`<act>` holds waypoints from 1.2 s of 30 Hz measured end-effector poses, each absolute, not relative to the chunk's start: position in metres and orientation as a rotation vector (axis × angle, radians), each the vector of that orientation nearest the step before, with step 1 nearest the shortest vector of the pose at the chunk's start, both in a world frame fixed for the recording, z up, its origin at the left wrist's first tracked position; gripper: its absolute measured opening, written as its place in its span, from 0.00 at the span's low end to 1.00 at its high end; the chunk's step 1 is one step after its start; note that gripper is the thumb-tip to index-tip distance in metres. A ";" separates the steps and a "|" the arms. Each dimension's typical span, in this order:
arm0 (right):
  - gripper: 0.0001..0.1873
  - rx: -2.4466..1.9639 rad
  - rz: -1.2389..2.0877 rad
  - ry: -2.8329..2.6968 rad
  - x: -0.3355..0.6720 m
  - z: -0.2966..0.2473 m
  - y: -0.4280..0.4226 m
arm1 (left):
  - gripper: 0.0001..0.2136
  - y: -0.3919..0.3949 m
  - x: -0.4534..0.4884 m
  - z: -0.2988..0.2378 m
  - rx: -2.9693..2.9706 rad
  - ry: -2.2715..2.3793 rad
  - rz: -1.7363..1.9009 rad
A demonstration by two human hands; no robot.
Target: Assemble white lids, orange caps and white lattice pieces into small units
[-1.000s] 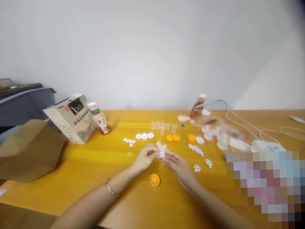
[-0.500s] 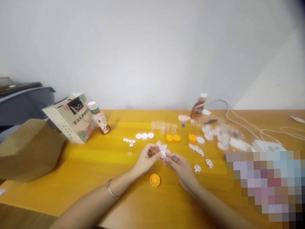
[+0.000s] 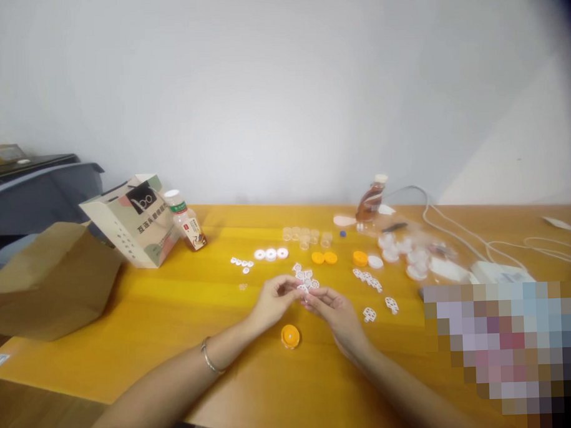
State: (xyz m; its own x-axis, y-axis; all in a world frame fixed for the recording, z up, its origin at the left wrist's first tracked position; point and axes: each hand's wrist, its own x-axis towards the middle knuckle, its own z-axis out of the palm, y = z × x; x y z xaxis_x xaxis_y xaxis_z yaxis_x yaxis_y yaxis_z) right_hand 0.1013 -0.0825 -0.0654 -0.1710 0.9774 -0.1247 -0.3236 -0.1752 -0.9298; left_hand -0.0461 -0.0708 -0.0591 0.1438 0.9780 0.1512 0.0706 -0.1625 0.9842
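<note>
The left hand and right hand are meeting over the middle of the desk, both pinching a small white lattice piece between their fingertips; its long axis is too small to tell. An orange cap is lying just beneath them, nearer the person. Loose white pieces are sitting right behind the fingertips, with nothing standing in between.

Left hand closed toward right hand around white piece.

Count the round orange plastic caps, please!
4 orange caps: two side by side mid-table, a third right of them, a fourth nearer than the left hand and right hand pinching a white lattice piece. Hands might hide more.
</note>
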 end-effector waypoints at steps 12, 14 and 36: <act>0.10 -1.010 1.536 -1.024 0.100 -0.063 -0.085 | 0.09 -0.071 -0.045 -0.061 1.447 1.104 1.191; 0.11 -1.023 1.520 -1.062 0.101 -0.064 -0.083 | 0.09 -0.071 -0.044 -0.062 1.461 1.110 1.205; 0.07 -1.051 0.769 -2.176 0.106 -0.066 -0.087 | 0.09 -0.070 -0.081 -0.035 1.770 0.973 0.747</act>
State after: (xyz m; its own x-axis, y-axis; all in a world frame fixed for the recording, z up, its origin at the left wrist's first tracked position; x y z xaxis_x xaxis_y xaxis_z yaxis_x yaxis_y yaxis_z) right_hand 0.1057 -0.0865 -0.0661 -0.5093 0.8206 0.2593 0.4754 0.5195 -0.7100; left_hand -0.0811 -0.0701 -0.0353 0.4974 0.8651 0.0649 0.2860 -0.2341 0.9292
